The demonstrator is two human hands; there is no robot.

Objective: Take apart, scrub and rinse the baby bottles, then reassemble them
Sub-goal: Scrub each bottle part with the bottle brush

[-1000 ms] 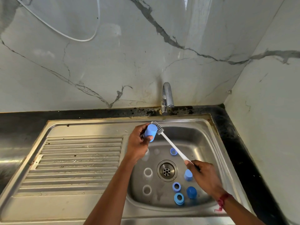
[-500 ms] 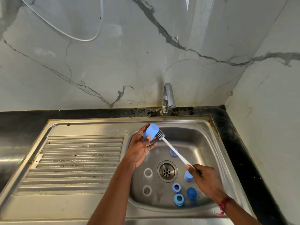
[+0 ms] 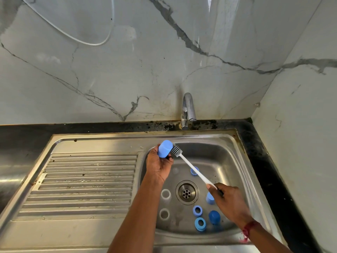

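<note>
My left hand (image 3: 158, 163) holds a light blue bottle cap (image 3: 165, 148) over the basin's left rim, closed end up. My right hand (image 3: 229, 201) grips the white handle of a bottle brush (image 3: 195, 170); its bristle head (image 3: 176, 150) touches the cap's right side. On the basin floor lie two clear bottle mouths (image 3: 165, 194) (image 3: 164, 214), blue screw rings (image 3: 197, 210) (image 3: 200, 223), a dark blue cap (image 3: 214, 217), a light blue cap (image 3: 210, 198) partly behind my right hand, and another blue piece (image 3: 194, 170) behind the brush handle.
The steel sink (image 3: 242, 178) has a round drain (image 3: 186, 193) in the middle and a ribbed drainboard (image 3: 85, 181) on the left. A chrome tap (image 3: 187, 110) stands at the back, with no water running. Marble walls close the back and right.
My left hand has turned the blue cap so its closed end faces up and lifted it slightly. The brush head has moved from above the cap to its right side.
</note>
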